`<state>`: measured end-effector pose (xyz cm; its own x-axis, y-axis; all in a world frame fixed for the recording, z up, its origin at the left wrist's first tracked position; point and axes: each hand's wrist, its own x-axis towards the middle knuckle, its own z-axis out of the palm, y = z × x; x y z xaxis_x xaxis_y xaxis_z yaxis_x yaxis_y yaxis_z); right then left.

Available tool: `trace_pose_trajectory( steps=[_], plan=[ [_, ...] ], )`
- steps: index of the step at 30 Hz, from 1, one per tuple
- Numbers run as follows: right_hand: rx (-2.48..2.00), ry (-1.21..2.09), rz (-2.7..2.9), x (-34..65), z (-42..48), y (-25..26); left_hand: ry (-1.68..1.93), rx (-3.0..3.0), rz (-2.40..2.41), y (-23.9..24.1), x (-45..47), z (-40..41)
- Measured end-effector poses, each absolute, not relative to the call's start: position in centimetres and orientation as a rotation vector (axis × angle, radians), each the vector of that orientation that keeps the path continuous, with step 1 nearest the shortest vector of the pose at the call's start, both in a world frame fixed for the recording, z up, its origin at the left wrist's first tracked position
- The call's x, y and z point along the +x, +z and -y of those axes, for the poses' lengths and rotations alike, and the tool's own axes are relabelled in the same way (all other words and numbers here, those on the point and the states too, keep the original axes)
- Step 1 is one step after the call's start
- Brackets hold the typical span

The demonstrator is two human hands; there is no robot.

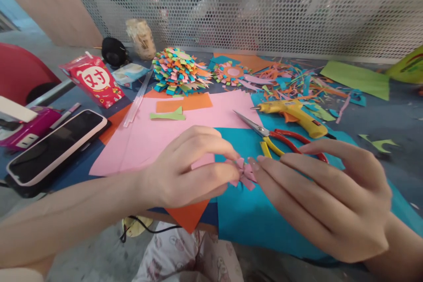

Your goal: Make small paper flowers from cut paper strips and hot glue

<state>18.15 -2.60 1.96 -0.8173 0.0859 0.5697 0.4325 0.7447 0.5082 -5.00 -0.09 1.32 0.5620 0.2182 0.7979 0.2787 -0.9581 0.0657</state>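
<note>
A small pink paper flower (246, 175) with cut petals is between my two hands, over a blue paper sheet (251, 216). My left hand (193, 169) pinches its left side between thumb and forefinger. On the other side, the fingertips of my right hand (324, 198) touch the petals, fingers mostly stretched out; whether they grip is unclear. Just beyond the right hand lie scissors (264, 132) with red handles, and yellow handles (271, 146) of another tool partly hidden. A yellow glue gun (294, 114) rests behind them.
Pink sheets (132, 150) spread at the centre-left. Behind stand a multicoloured paper-fringe ball (180, 70) and a flat fringed flower (231, 72), beside paper scraps (291, 81). At left are a phone (59, 145), a red packet (94, 79) and a purple power strip (33, 128). A perforated metal panel (185, 9) closes the back.
</note>
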Motion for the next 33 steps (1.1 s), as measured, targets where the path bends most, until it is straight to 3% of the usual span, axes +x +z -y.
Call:
trace_pose_trajectory(
  steps=[33],
  plan=[
    [-0.442, -0.819, 2.410, 17.96, 2.60, 1.93, -1.328, -2.678, 0.515, 1.39, -5.09, 0.25]
  ],
)
